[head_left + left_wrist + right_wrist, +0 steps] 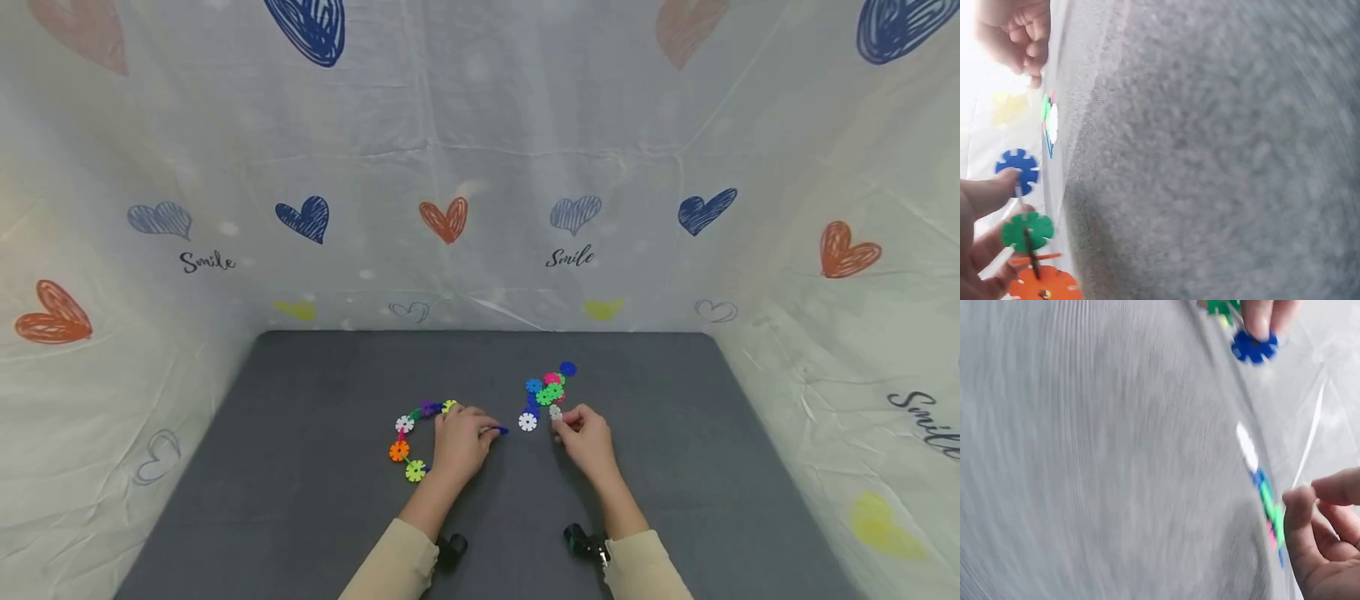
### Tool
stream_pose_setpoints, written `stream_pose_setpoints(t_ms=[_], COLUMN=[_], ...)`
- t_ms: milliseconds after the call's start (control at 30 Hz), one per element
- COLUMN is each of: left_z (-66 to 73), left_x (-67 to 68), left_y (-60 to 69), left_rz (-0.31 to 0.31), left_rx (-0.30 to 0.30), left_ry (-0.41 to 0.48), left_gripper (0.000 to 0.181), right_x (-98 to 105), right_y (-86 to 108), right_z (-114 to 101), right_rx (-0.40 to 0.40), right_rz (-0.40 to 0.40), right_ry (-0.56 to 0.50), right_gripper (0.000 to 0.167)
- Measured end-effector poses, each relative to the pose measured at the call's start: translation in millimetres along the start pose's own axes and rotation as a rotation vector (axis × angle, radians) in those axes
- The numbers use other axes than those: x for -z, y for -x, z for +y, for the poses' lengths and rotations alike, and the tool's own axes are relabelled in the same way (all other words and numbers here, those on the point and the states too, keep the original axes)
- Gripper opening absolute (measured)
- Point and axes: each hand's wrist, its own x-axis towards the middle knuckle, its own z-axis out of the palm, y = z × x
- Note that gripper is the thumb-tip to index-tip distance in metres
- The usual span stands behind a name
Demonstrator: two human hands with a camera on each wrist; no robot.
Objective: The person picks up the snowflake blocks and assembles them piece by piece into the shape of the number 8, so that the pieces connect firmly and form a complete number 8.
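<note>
Blue notched plastic disc (1025,164): pinched between thumb and fingers of the left hand (459,442), above mid-table. It ends a curved chain of multicoloured notched plastic discs (399,451), partly hidden by that hand. Right hand (588,440): thumb and forefinger pinch a small whitish notched disc (556,412) by its edge. Just beyond: a loose cluster of green, blue and pink notched discs (553,392), a white notched disc (528,422) at its near end; dark grey table (337,533) below.

Judgement: step in hand looks like joining whitish to blue. Best practice: turn the discs crosswise, align slot with slot, push straight; brace blue close to the joint so neighbouring links don't twist loose.

Writing: pale heart-printed sheet (480,100) reads "Smile" in script. No brand legible on the discs.
</note>
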Motion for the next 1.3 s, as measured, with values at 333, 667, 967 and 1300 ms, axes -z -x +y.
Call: stream_pose_setpoints(t_ms=[333, 667, 967, 1300], left_z=[2.2, 1.2, -4.4, -7.9], left_x=[7.5, 13.3, 12.9, 18.0], left_y=[-2.8, 0.9, 4.2, 6.7], left_rz=[0.104, 0.129, 0.174, 0.179], left_rx=[0.030, -0.009, -0.077, -0.156], left_ry=[0.195, 0.141, 0.084, 0.082], left_gripper=[0.015, 0.015, 0.011, 0.012], right_x=[-25, -22, -34, -31], right_y=[25.6, 37.4, 27.3, 28.9], right_z=[-36, -68, -42, -48], right_rx=[0.074, 0.054, 0.111, 0.106], right_rz=[-0.104, -0.084, -0.054, -0.093], right_ry=[-0.226, -0.269, -0.227, -0.210], right_gripper=[0.027, 0.020, 0.016, 0.013])
